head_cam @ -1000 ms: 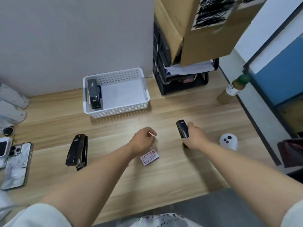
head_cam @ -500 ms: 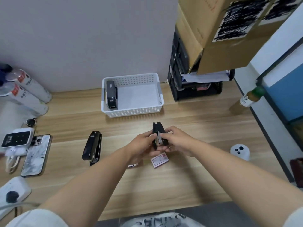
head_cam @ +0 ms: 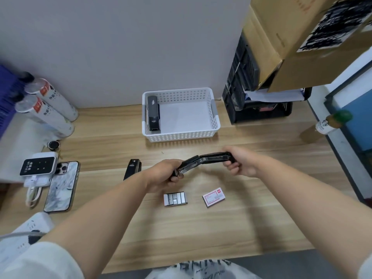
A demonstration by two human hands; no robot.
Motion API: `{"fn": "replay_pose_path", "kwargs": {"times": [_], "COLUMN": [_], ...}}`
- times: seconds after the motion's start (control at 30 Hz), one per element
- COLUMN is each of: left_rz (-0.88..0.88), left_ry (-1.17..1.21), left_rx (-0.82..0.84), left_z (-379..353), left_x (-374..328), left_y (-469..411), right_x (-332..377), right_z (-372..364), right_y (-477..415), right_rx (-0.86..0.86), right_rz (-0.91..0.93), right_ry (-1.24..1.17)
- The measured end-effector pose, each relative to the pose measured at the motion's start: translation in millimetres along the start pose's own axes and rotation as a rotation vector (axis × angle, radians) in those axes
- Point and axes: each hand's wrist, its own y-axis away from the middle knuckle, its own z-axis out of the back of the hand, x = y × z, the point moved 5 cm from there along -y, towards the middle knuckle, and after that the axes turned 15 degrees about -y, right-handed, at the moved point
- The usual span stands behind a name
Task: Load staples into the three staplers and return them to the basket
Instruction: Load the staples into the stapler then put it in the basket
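Just above the counter, both hands hold one black stapler swung open almost flat at its hinge. The left hand grips the lower, left half, with its fingers curled under that end. The right hand grips the other half, which is held roughly level, fingers wrapped round its far end. The stapler is clear of the counter, in front of the basket and well apart from it.

The white perforated basket stands at the back of the counter near the wall. A second stapler lies closed against its left wall, and the rest of its floor shows bare white.

A third stapler lies closed on the counter to the left of the hands, its near end hidden behind the left forearm. Below the left hand sits an open tray of staples with silver strips side by side. To the right of it, apart from it, lies a small red-and-white staple box.

At the left edge are two phones, a power bank and two spray cans lying on their sides. A black file tray under a cardboard box stands to the right of the basket.
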Motion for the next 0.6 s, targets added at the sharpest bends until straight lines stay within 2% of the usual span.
{"fn": "replay_pose_path", "kwargs": {"times": [0.13, 0.27, 0.33, 0.5, 0.6], "left_rz": [0.093, 0.159, 0.176, 0.147, 0.079], "left_ry": [0.205, 0.319, 0.303, 0.161, 0.158], "left_rx": [0.151, 0.301, 0.226, -0.179, -0.327], "left_z": [7.5, 2.7, 3.1, 9.0, 10.7], "left_x": [7.7, 9.6, 11.5, 11.3, 13.3], "left_y": [-1.5, -4.7, -11.3, -27.9, -33.5], "right_x": [-0.4, -8.8, -13.6, -24.0, -27.3], "right_z": [25.9, 36.3, 39.0, 43.4, 40.2], "right_y": [-8.6, -17.2, -21.8, -26.5, -29.6], "right_rx": [-0.151, -0.191, -0.212, -0.317, -0.341], "right_rz": [0.009, 0.016, 0.019, 0.044, 0.046], "right_ry": [-0.048, -0.096, -0.136, -0.149, -0.157]}}
